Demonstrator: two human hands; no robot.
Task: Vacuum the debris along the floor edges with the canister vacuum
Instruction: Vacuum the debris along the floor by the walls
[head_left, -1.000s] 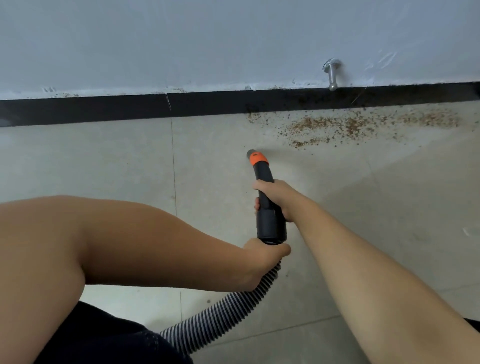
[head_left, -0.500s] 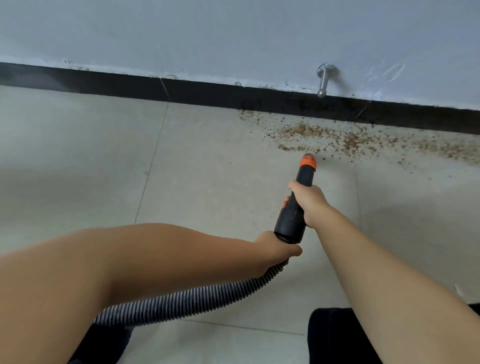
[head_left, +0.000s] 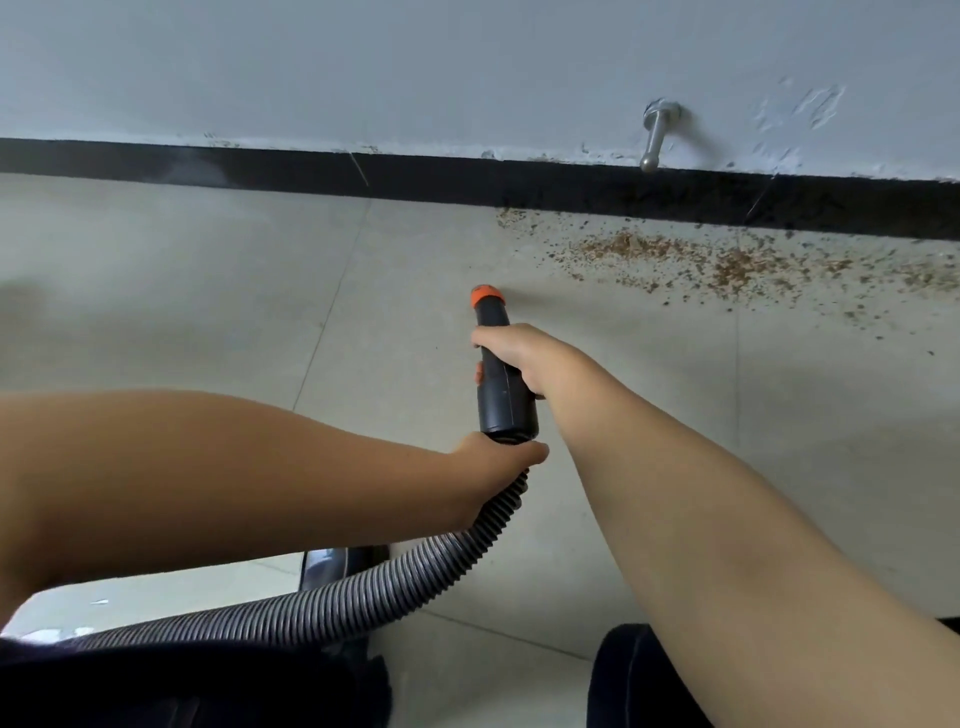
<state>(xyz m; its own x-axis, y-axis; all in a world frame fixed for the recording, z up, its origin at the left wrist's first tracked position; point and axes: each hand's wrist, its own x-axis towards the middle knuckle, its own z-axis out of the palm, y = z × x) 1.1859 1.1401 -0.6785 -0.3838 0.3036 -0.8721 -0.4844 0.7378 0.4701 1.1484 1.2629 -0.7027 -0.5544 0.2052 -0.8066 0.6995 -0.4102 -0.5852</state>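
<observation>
My right hand (head_left: 519, 358) grips the black vacuum nozzle (head_left: 504, 395) around its middle. The nozzle's orange tip (head_left: 487, 296) points at the floor, short of the brown debris (head_left: 727, 265) scattered along the black baseboard (head_left: 260, 171) to the right. My left hand (head_left: 498, 462) holds the ribbed grey hose (head_left: 363, 592) just below the nozzle's rear end. The hose curves down and left toward the dark canister body (head_left: 337, 564), mostly hidden behind my left arm.
A metal door stop (head_left: 655, 136) sticks out of the grey wall above the debris. Pale floor tiles (head_left: 208, 312) stretch left of the nozzle. My dark-clothed knees (head_left: 639, 680) fill the bottom edge.
The nozzle tip has swung back left, away from the debris edge it was near half a second ago. The view has shifted and the canister body has come into sight.
</observation>
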